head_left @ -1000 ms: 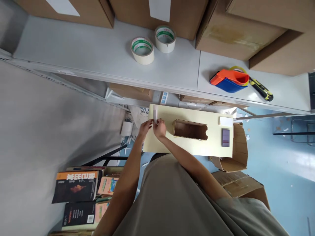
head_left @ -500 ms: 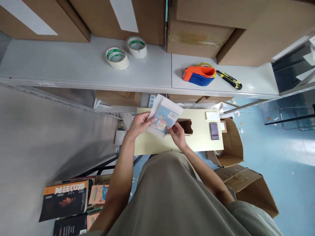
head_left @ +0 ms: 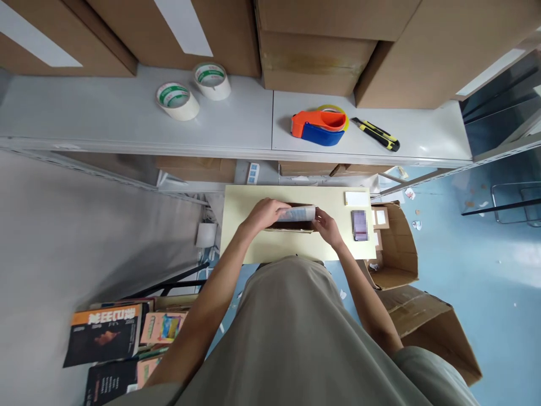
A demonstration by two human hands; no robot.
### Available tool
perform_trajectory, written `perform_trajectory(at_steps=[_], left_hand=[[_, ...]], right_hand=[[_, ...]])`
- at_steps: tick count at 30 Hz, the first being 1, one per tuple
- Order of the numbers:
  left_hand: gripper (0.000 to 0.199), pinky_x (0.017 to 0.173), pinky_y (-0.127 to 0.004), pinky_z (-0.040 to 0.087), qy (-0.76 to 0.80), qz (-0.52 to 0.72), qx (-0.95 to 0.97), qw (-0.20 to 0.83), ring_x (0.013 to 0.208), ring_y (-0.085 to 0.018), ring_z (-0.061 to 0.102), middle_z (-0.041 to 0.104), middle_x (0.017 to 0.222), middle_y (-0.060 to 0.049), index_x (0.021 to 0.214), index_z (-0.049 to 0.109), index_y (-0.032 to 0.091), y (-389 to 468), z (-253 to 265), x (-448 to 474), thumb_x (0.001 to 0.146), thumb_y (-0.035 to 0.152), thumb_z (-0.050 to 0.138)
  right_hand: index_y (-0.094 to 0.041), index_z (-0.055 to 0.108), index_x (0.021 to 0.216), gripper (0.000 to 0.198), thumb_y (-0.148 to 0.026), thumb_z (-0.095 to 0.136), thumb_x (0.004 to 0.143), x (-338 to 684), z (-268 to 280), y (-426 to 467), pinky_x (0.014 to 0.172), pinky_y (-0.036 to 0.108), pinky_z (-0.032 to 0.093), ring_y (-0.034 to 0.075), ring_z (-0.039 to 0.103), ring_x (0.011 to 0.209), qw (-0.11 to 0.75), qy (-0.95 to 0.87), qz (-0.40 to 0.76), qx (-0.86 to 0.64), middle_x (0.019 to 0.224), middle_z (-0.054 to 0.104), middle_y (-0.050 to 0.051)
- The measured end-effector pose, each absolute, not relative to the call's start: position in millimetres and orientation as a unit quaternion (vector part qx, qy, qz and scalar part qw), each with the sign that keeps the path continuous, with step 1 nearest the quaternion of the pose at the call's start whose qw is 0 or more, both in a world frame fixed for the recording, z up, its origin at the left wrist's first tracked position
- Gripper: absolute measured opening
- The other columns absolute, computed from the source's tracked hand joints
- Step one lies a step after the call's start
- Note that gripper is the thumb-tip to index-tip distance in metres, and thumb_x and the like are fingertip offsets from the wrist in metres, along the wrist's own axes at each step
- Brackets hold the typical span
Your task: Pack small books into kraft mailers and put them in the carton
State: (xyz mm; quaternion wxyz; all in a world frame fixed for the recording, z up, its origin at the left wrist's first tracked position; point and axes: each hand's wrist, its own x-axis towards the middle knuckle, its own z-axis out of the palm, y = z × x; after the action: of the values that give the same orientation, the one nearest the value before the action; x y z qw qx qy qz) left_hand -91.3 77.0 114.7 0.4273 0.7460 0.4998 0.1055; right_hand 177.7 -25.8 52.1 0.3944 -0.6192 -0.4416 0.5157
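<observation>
A thin booklet (head_left: 298, 213) in a pale wrapper, bluish on its cover, is tilted on edge at the opening of a small cardboard box (head_left: 291, 229). My left hand (head_left: 265, 214) grips the booklet's left end, its fingertips partly hidden at the box rim. At the other end my right hand (head_left: 327, 225) pinches the booklet's right edge, close to the box's right side. The box stands on a pale yellow table (head_left: 249, 248). How deep the booklet reaches into the box I cannot tell.
Above the table runs a grey shelf (head_left: 236, 129) with two tape rolls (head_left: 177, 101), an orange-blue tape dispenser (head_left: 319, 127), a utility knife (head_left: 376, 134) and large cartons (head_left: 308, 62). A purple pixelated object (head_left: 360, 225) lies at the table's right. Open cartons (head_left: 395, 248) and stacked books (head_left: 105, 335) flank me.
Both hands have lowered the booklet from above the table to the box opening, and it has turned from face-up to nearly edge-on. The view has shifted slightly.
</observation>
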Motion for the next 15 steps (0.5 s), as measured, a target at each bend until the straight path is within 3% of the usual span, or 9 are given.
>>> perform_trajectory(at_steps=[7,15], left_hand=[[0.018,0.098,-0.040,0.056,0.529,0.048,0.727,0.436,0.105,-0.036,0.081,0.086,0.091,-0.008,0.087,0.090,0.031,69.3,57.8,-69.6,0.078,0.020,0.079],[0.028,0.104,-0.040,0.057,0.543,-0.020,0.720,0.431,0.112,-0.035,0.080,0.086,0.107,-0.012,0.097,0.089,0.028,63.8,24.8,-62.4,0.079,0.013,0.073]], right_hand=[[-0.021,0.073,0.132,0.048,-0.039,0.068,0.088,184.2,41.1,-17.6,0.108,0.048,0.065,0.030,0.079,0.120,0.392,-0.477,0.510,-0.599,0.124,0.082,0.013],[-0.023,0.068,0.139,0.050,-0.027,0.059,0.091,188.9,50.3,-16.7,0.113,0.045,0.060,0.028,0.076,0.128,0.319,-0.525,0.502,-0.609,0.128,0.081,0.008]])
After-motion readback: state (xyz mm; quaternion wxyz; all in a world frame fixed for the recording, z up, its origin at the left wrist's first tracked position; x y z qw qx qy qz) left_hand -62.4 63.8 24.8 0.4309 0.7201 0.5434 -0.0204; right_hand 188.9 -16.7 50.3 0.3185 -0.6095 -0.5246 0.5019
